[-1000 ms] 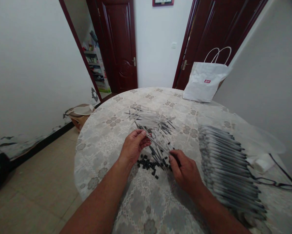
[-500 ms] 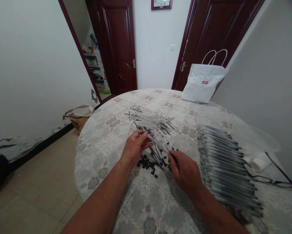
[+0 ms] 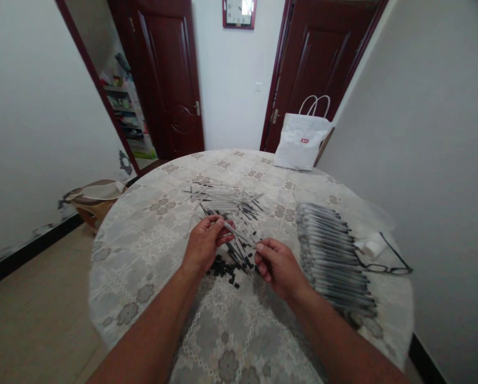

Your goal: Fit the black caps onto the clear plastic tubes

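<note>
A slim whitish pen barrel (image 3: 240,233) slants between my two hands above the table. My left hand (image 3: 207,240) is closed around its upper end, thumb on top. At its lower end, my right hand (image 3: 278,265) pinches with thumb and forefinger; whether a small part is in that pinch is hidden. Beneath the hands lie dark thin pen refills (image 3: 235,252) and a scatter of small black caps (image 3: 223,265). Just beyond is a loose pile of white barrels and dark sticks (image 3: 223,200).
A thick row of grey-and-black pens (image 3: 330,256) lies to the right, beside a white roll (image 3: 372,246) and eyeglasses (image 3: 386,268). A white paper bag (image 3: 302,141) stands at the far edge of the round table, covered by a patterned tablecloth (image 3: 143,224). A stool (image 3: 95,197) is at left.
The camera view has turned to the right, so everything sits further left. My right hand has shifted its fingers at the barrel's lower end; my left hand keeps its hold.
</note>
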